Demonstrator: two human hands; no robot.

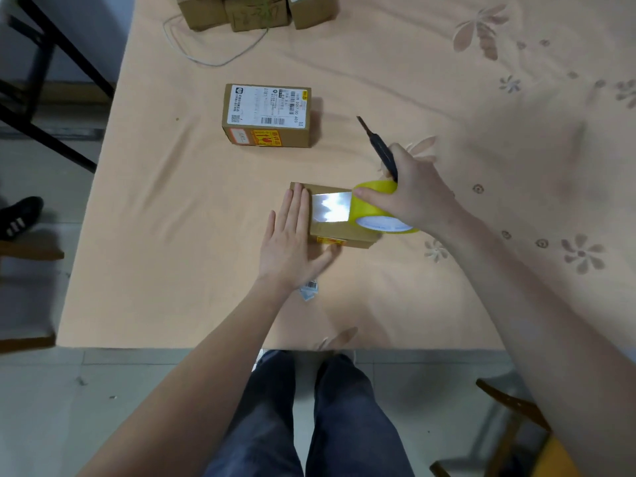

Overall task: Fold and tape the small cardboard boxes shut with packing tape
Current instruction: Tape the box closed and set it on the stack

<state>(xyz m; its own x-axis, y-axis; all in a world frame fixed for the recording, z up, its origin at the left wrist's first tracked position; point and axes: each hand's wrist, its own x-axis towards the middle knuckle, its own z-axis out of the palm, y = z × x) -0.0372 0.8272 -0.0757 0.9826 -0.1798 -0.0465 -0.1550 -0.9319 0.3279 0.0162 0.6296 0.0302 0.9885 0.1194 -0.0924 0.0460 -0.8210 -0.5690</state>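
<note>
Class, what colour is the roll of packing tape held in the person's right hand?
Yellow. The tape roll in the right hand shows best in the head view.

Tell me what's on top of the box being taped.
On the box: a shiny tape strip, the left hand pressing flat, and the yellow tape roll the right hand grips. The seam is covered.

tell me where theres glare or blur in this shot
Head view: bright glare on the stretched tape strip across the near box; the knife in the right hand is motion-blurred; the far box label is sharp; wide-angle bending at the table edges.
</note>
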